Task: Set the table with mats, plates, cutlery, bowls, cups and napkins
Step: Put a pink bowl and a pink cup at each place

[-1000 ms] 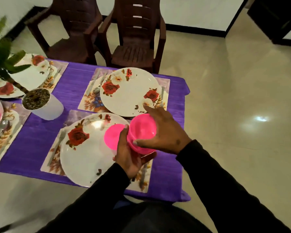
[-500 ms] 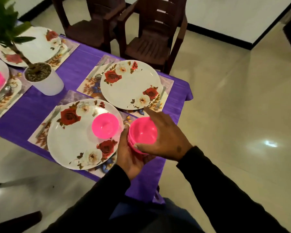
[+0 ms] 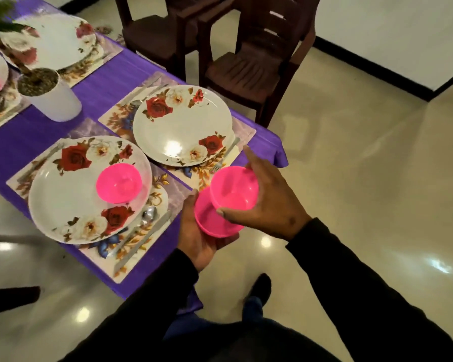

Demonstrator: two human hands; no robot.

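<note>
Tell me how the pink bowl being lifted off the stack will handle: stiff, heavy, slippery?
The top pink bowl looks like thin glossy plastic, so probably light and stiff. The right hand lifts it by fingertips alone, suggesting little weight. Its smooth sheen may make it slippery.

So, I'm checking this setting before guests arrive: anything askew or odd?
Only slightly: the pink plastic bowl sits off-centre on the near rose-patterned white plate, toward its right rim. Nothing looks spilled or broken.
</note>
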